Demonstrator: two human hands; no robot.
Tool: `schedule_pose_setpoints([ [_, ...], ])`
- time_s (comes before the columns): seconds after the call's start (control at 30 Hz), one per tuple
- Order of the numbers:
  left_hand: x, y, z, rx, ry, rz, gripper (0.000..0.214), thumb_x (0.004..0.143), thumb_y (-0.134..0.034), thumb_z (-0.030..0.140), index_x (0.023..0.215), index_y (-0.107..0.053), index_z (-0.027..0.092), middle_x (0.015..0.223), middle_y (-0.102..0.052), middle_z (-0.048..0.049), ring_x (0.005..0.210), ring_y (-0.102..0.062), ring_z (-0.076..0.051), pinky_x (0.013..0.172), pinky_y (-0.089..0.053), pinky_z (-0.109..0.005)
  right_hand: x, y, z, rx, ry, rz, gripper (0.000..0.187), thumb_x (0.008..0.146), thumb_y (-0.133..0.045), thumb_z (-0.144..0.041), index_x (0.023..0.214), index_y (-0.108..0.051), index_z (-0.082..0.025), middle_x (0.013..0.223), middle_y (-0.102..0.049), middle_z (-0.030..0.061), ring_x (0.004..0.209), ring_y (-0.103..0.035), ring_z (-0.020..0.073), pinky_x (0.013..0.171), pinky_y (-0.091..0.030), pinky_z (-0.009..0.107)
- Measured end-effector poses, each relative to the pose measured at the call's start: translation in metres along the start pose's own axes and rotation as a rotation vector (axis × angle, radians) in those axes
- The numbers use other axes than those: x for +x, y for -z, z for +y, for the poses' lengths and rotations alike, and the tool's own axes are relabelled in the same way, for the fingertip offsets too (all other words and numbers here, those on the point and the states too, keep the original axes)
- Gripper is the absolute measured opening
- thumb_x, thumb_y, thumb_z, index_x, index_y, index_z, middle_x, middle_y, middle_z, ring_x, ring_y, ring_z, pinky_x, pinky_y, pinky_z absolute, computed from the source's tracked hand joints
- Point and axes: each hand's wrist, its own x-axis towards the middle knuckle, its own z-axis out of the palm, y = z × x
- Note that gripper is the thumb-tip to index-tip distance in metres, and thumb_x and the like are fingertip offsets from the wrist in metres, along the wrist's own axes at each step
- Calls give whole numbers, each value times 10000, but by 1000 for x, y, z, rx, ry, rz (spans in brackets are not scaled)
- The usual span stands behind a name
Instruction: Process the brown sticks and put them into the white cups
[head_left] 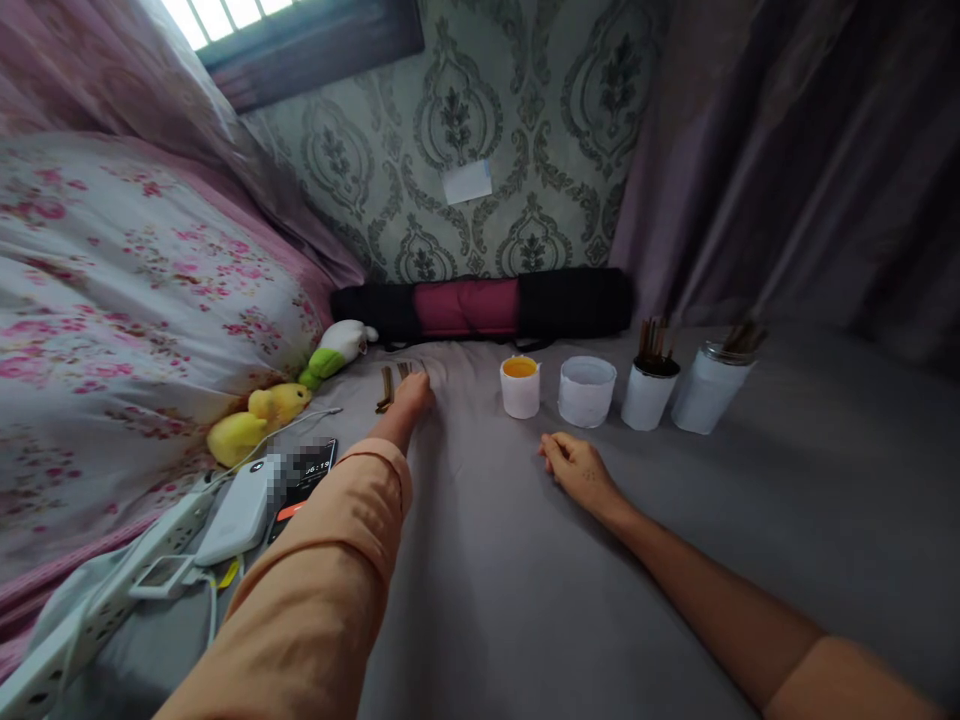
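Evidently, the short brown sticks point(385, 388) lie on the grey sheet point(480, 540), just beside the left hand point(415, 393) and partly behind it. They look light and stiff, probably brittle under a hard squeeze and thin enough to roll; the middle of each seems the best place to pinch. The left grip points down among them, but its fingertips are hidden, so I cannot tell how far open it is or whether it has one. The right hand point(576, 467) is near the tub point(587, 402), fingers curled loosely toward the thumb; whether they enclose anything does not show. A cup point(520, 395), orange-yellow inside, stands left of the tub; right of it stand a jar point(645, 400) and a taller jar point(709, 397), both holding thin brown rods point(656, 340). Behind lies a roll point(465, 306).
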Motion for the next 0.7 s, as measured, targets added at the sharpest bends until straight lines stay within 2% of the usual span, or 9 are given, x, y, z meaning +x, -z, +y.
schedule_pose_setpoints([
  [0.33, 6, -17, -7, 1, 31, -16, 302, 717, -435, 158, 968, -582, 75, 972, -599, -192, 953, -557, -270, 773, -418, -356, -1, 0, 0, 12, -16, -14, 379, 841, -343, -437, 712, -577, -170, 532, -516, -7, 458, -470, 107, 460, -353, 219],
  [0.7, 8, -21, -7, -67, 62, -18, 302, 687, -458, 110, 941, -613, 60, 936, -610, -227, 953, -561, -303, 791, -410, -362, 0, 1, -1, 0, -19, -22, 375, 846, -348, -427, 719, -576, -157, 535, -516, -8, 464, -465, 95, 462, -338, 205],
])
